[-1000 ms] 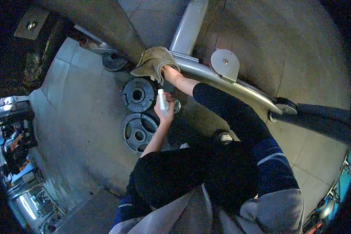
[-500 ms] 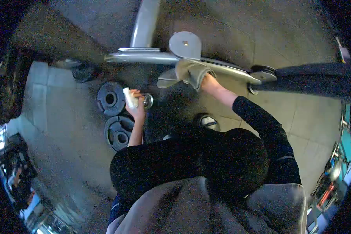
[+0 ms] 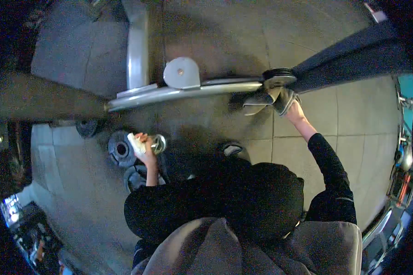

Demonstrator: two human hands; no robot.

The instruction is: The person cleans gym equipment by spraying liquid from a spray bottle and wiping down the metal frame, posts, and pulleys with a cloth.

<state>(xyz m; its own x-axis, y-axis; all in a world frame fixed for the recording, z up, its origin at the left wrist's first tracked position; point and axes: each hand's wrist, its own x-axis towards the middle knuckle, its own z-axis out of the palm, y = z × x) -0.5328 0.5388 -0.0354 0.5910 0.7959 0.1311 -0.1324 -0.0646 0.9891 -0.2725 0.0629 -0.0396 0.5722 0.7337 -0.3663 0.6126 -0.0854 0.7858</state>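
Note:
My right hand (image 3: 278, 95) is closed round a grey cloth (image 3: 287, 101) with light edges, part of which hangs to the left. It presses at the right end of a silver frame tube (image 3: 183, 94), just below a dark round end piece (image 3: 279, 75). The cloth hides most of the fingers. My left hand (image 3: 147, 149), low on the left, is wrapped round a clear bottle (image 3: 158, 143) with a white top (image 3: 136, 143). Beside that hand, a dark weight plate (image 3: 120, 148) lies on the floor. A second weight plate (image 3: 135, 178) is partly behind my forearm.
A silver upright (image 3: 137, 50) rises from the tube, next to a round grey cover (image 3: 181, 72). Dark padded beams extend left (image 3: 55, 96) and right (image 3: 344, 55). My shoe (image 3: 233, 149) is on the tiled floor. Other equipment stands at both edges.
My right hand and the cloth have slid right along the tube, from near the round cover to its right end. My left hand still holds the bottle. The view has shifted.

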